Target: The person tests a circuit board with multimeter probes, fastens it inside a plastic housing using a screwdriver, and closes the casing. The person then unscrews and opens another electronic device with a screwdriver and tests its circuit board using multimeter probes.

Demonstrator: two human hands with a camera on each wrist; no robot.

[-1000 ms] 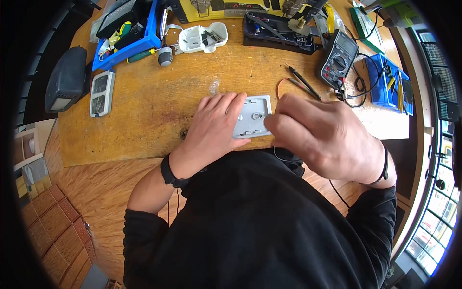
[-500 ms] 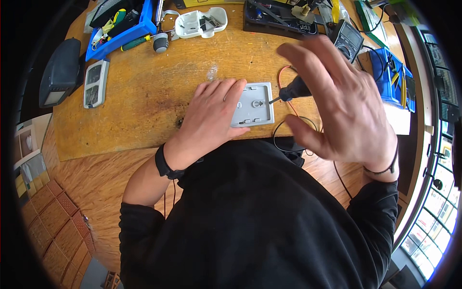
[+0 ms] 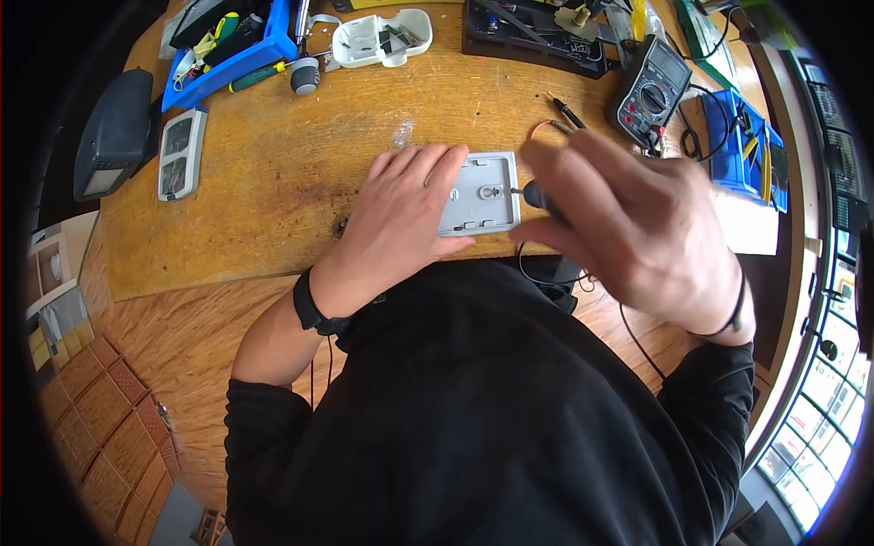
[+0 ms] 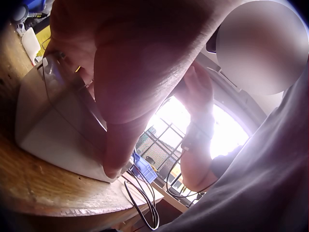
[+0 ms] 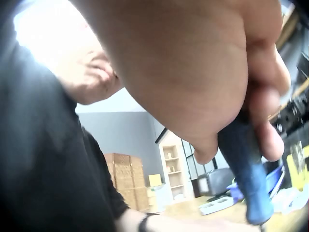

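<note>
A grey plastic housing (image 3: 481, 211) lies on the wooden bench with its back up, showing a keyhole slot and small clips. My left hand (image 3: 401, 202) grips its left part, fingers over the far side and thumb along the near edge; the left wrist view shows the housing's (image 4: 53, 130) pale, slanted side below that hand. At the right, my right hand (image 3: 642, 232) holds a screwdriver (image 3: 535, 194) by its dark blue handle. In the right wrist view the thumb and fingers close round the screwdriver handle (image 5: 251, 183). The screwdriver's tip meets the housing's right rim in the head view.
A multimeter (image 3: 651, 91) with probe leads lies beyond the right hand, beside a blue bin (image 3: 728, 173). Along the back stand a white tray (image 3: 350, 45), an opened black case (image 3: 537, 50) and a blue toolbox (image 3: 223, 80). A grey-white device (image 3: 182, 155) is at left.
Half a second ago the right hand was spread open off the screwdriver handle; now its fingers are closed round it again. The left hand and the housing have stayed in place.
</note>
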